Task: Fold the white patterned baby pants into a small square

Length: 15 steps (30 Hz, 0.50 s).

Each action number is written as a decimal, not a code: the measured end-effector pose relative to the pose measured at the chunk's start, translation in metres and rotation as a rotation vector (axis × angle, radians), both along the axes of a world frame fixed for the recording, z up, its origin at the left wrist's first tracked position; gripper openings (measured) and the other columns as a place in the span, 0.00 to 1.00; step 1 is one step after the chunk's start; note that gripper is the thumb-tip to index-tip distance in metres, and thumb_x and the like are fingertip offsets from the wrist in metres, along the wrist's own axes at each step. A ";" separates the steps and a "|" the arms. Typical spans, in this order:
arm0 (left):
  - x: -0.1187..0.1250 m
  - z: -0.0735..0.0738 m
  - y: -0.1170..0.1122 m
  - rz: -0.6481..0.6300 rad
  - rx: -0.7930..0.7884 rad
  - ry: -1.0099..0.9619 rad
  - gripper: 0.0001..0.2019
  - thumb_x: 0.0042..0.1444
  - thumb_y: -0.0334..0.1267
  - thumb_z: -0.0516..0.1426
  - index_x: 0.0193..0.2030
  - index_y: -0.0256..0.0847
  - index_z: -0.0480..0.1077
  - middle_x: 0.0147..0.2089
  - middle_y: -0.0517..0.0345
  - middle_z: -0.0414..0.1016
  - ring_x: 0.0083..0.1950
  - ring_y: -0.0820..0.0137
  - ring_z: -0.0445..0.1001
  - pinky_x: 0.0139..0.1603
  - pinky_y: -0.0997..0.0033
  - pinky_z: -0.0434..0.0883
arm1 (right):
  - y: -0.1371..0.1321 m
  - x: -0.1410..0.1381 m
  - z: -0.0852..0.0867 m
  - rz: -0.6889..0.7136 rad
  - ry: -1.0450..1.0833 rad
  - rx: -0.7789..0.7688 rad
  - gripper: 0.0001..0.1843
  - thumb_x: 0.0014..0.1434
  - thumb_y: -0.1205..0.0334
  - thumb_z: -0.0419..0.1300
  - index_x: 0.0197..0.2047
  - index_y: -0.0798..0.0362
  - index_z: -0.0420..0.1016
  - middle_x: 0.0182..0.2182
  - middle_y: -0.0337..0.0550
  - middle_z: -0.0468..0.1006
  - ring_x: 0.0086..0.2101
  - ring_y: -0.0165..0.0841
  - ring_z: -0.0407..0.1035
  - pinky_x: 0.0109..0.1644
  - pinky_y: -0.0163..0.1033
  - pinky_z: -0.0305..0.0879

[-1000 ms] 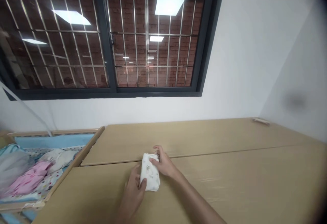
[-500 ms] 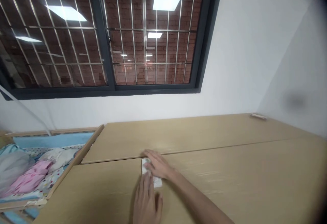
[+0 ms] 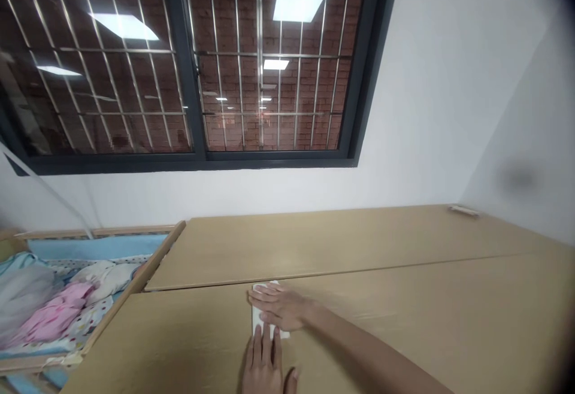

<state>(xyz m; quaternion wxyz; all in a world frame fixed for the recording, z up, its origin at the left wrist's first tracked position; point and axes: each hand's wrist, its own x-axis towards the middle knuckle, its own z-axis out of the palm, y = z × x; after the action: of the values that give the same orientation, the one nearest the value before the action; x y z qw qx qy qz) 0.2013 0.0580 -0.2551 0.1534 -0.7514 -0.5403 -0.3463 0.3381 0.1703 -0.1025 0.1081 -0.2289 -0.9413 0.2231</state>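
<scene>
Now: left hand (image 3: 263, 367) and right hand (image 3: 281, 309) resting on a folded white cloth (image 3: 257, 316)

Flat on the near tabletop (image 3: 404, 328), the cloth is sitting just below the seam that joins it to the far tabletop (image 3: 314, 244). The right hand is lying across the cloth from the right, its fingers together and extended, covering most of the top. The left hand is reaching in from the bottom of the view, palm down, its fingers slightly apart and pointing forward, with the fingertips touching the cloth's near edge. Neither hand is gripping it.

Off to the left, a wooden-sided crib (image 3: 155, 260) is standing beside the table, with blue padding (image 3: 90, 244) along its far side. A pink garment (image 3: 54, 316), a grey garment (image 3: 22, 295) and a cream garment (image 3: 103, 280) are lying in it, well apart from both hands. Beyond the table, a barred window (image 3: 188, 64) is looking onto a brick wall (image 3: 233, 23) — its panes are reflecting ceiling lights.
</scene>
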 end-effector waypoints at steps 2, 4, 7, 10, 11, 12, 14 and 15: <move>0.007 -0.008 0.003 0.019 0.036 -0.041 0.36 0.57 0.61 0.57 0.68 0.45 0.68 0.66 0.39 0.70 0.66 0.40 0.68 0.57 0.37 0.73 | 0.017 0.001 0.000 -0.037 0.006 0.012 0.30 0.73 0.49 0.50 0.74 0.42 0.55 0.72 0.40 0.55 0.72 0.35 0.48 0.76 0.49 0.42; 0.010 -0.015 0.007 0.021 0.052 -0.048 0.36 0.55 0.62 0.57 0.67 0.44 0.69 0.65 0.38 0.71 0.64 0.40 0.69 0.55 0.38 0.74 | 0.031 0.001 -0.002 -0.086 0.012 0.013 0.30 0.73 0.48 0.49 0.75 0.44 0.55 0.73 0.41 0.54 0.72 0.35 0.47 0.76 0.49 0.42; 0.004 -0.013 0.013 0.013 0.046 -0.033 0.34 0.55 0.62 0.58 0.62 0.42 0.74 0.63 0.36 0.73 0.61 0.40 0.72 0.50 0.41 0.75 | 0.043 0.000 -0.009 -0.126 -0.012 0.021 0.31 0.74 0.48 0.45 0.75 0.48 0.53 0.73 0.43 0.53 0.72 0.34 0.47 0.76 0.48 0.40; -0.016 0.013 0.018 -0.083 -0.055 -0.013 0.27 0.60 0.57 0.56 0.59 0.45 0.75 0.59 0.40 0.76 0.55 0.47 0.76 0.48 0.49 0.76 | 0.039 0.000 -0.013 -0.181 -0.003 0.109 0.32 0.74 0.48 0.44 0.76 0.51 0.51 0.73 0.48 0.53 0.72 0.38 0.47 0.75 0.51 0.41; -0.024 0.026 0.020 -0.102 -0.111 -0.022 0.23 0.63 0.54 0.54 0.58 0.46 0.75 0.57 0.42 0.77 0.53 0.51 0.77 0.48 0.52 0.76 | 0.035 0.001 -0.014 -0.235 0.015 0.158 0.32 0.73 0.49 0.46 0.75 0.52 0.52 0.73 0.50 0.55 0.71 0.40 0.48 0.74 0.53 0.42; -0.033 0.038 0.021 -0.095 -0.166 -0.039 0.20 0.66 0.52 0.52 0.56 0.46 0.75 0.54 0.44 0.78 0.51 0.54 0.77 0.48 0.54 0.75 | 0.030 0.002 -0.015 -0.306 0.037 0.209 0.33 0.72 0.49 0.50 0.75 0.52 0.54 0.72 0.53 0.57 0.70 0.43 0.51 0.73 0.55 0.45; -0.046 0.062 0.024 0.015 -0.244 -0.080 0.17 0.69 0.48 0.48 0.50 0.44 0.75 0.47 0.45 0.78 0.48 0.56 0.77 0.49 0.55 0.73 | 0.019 0.003 -0.017 -0.463 0.071 0.278 0.31 0.68 0.52 0.57 0.70 0.53 0.62 0.66 0.56 0.65 0.65 0.47 0.58 0.69 0.57 0.52; -0.051 0.072 0.025 0.101 -0.268 -0.092 0.18 0.70 0.48 0.47 0.46 0.43 0.75 0.44 0.45 0.78 0.47 0.55 0.76 0.48 0.54 0.72 | 0.014 0.003 -0.018 -0.525 0.082 0.280 0.28 0.66 0.53 0.59 0.65 0.54 0.66 0.62 0.56 0.70 0.62 0.48 0.62 0.66 0.56 0.55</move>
<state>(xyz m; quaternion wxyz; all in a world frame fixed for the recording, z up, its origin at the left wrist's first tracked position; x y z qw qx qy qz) 0.1508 0.0832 -0.1829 0.0441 -0.7204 -0.6251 -0.2970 0.3416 0.1846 -0.1207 0.2307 -0.4383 -0.8663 0.0646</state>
